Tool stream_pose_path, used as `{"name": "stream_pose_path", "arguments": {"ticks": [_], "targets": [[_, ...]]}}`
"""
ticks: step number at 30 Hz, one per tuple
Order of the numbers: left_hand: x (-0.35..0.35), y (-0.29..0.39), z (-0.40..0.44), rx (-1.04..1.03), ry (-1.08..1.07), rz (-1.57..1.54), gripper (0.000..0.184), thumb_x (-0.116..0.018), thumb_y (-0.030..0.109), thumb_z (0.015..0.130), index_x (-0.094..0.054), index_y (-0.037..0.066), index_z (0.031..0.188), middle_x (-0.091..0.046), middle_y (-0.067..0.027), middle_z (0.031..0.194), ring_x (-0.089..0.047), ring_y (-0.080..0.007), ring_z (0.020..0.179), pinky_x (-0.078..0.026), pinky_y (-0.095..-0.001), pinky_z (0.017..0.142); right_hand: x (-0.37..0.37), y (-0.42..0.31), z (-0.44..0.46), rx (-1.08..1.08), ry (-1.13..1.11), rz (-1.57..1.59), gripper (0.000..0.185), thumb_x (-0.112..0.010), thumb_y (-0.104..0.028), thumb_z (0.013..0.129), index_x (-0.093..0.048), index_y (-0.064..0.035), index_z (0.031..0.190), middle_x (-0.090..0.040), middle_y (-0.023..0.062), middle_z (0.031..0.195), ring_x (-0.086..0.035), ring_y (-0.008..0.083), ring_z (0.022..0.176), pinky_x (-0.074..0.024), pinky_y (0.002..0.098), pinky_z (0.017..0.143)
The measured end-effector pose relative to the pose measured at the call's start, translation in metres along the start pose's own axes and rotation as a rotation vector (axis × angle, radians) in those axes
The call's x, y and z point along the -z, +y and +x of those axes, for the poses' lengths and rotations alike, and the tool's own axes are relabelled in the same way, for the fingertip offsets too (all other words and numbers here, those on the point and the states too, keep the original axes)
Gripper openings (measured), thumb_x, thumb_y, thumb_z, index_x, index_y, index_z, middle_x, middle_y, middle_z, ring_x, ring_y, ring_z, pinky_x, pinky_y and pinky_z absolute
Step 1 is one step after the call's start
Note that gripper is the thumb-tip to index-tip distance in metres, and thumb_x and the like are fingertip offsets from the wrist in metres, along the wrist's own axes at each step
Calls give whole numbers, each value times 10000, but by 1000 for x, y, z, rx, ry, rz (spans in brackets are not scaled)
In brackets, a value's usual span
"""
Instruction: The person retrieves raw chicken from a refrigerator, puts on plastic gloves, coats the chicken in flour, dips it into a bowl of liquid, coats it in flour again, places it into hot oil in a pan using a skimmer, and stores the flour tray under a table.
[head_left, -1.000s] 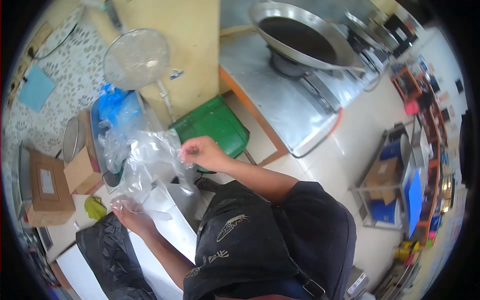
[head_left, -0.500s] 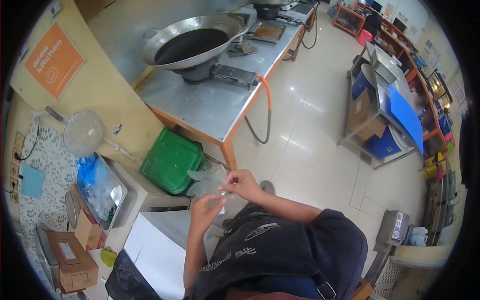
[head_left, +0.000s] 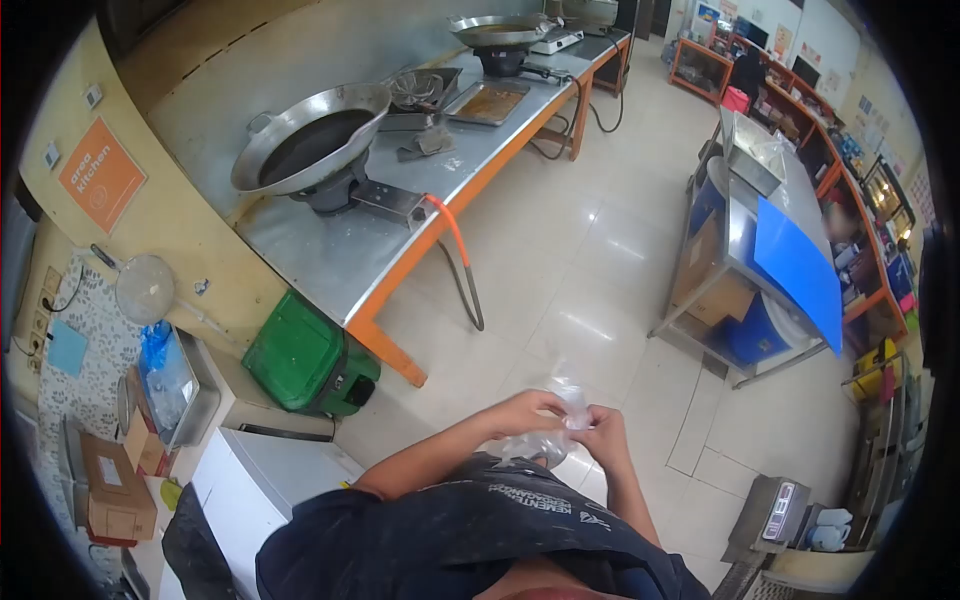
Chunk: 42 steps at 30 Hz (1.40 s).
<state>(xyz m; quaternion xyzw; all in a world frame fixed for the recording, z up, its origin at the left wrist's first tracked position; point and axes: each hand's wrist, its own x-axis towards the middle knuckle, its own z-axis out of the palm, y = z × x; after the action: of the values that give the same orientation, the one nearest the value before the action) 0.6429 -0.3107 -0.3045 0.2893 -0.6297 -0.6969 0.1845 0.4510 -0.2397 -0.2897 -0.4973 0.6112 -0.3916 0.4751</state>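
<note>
A clear plastic bag [head_left: 572, 398] is bunched between my two hands, low in the middle of the view, in front of my dark apron. My left hand [head_left: 524, 414] pinches it from the left. Close by on the right, my right hand [head_left: 601, 436] has its fingers closed on the same plastic. Part of the bag hangs below my left hand, over the floor. The fingertips are partly hidden by the crumpled film.
A metal-topped table [head_left: 310, 262] with orange legs bears a large wok [head_left: 312, 138] on a burner. The green bin [head_left: 300, 352] stands at its near end. To the right is a steel table [head_left: 738, 232] with a blue sheet [head_left: 795, 262]. A scale [head_left: 775, 512] is at lower right.
The view has swung right, away from the side counter. My hands, spread apart with the bag between them at first, have come together and now hold it bunched in front of the apron.
</note>
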Motion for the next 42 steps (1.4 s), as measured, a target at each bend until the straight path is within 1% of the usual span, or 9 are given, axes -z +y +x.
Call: {"name": "stream_pose_path", "arguments": {"ticks": [3,4,10,15,24,30,33,39,42], "targets": [[-50,24,48,113,-51,155,312,-713,128,814,-669,9,1100,-689,-72,949,-621,-119,868,-489,-261,767,53,35,5,21,30,-236,214,-817,-92,631,-615,-21,628,-572,-7,570,-494,57,553,-406,254,503],[-58,14,64,213,-58,-31,256,-705,102,812,-688,-11,1040,-694,-62,896,-624,-109,819,-488,-255,734,66,41,4,-8,19,-176,225,-808,-83,635,-592,-30,603,-564,-13,564,-488,54,551,-397,253,495],[-79,14,113,311,-155,-202,230,-664,51,823,-671,-49,1030,-687,-56,899,-622,-101,783,-489,-258,688,103,58,6,-82,-37,356,313,-767,-33,663,-482,-84,545,-514,-37,554,-472,58,550,-383,234,496],[-64,-2,147,289,-185,-56,217,-674,44,796,-669,-11,1006,-680,-54,874,-627,-110,786,-488,-257,682,115,68,7,-87,111,850,305,-750,10,693,-484,-87,584,-587,9,705,-532,81,647,-437,225,578],[-54,40,169,216,-63,-203,189,-680,13,791,-652,-9,977,-667,-62,867,-631,-110,772,-510,-252,677,133,39,33,-5,256,273,174,-751,-21,733,-633,6,857,-630,41,762,-591,106,681,-507,258,636],[-44,43,173,218,-17,-397,70,-622,68,882,-626,22,935,-659,-48,851,-618,-94,740,-500,-238,669,115,28,49,18,497,702,149,-706,-27,788,-558,-17,777,-593,20,704,-574,82,635,-485,218,568],[-41,47,177,208,1,-502,59,-588,70,912,-615,26,942,-652,-41,845,-606,-83,728,-493,-228,656,109,19,58,114,559,483,170,-654,-10,819,-504,-37,743,-576,25,705,-569,73,618,-519,225,548],[-23,30,187,-24,-112,-517,60,-577,53,915,-605,15,952,-647,-46,882,-607,-94,746,-497,-229,664,117,16,64,125,791,701,154,-608,23,821,-469,-35,854,-572,50,750,-577,92,591,-580,259,513],[-24,51,186,-15,-121,-413,89,-583,59,910,-600,13,984,-652,-55,889,-625,-109,761,-519,-239,683,120,-11,54,6,653,715,217,-666,10,814,-524,-18,976,-600,52,811,-607,113,726,-566,264,614]]}}
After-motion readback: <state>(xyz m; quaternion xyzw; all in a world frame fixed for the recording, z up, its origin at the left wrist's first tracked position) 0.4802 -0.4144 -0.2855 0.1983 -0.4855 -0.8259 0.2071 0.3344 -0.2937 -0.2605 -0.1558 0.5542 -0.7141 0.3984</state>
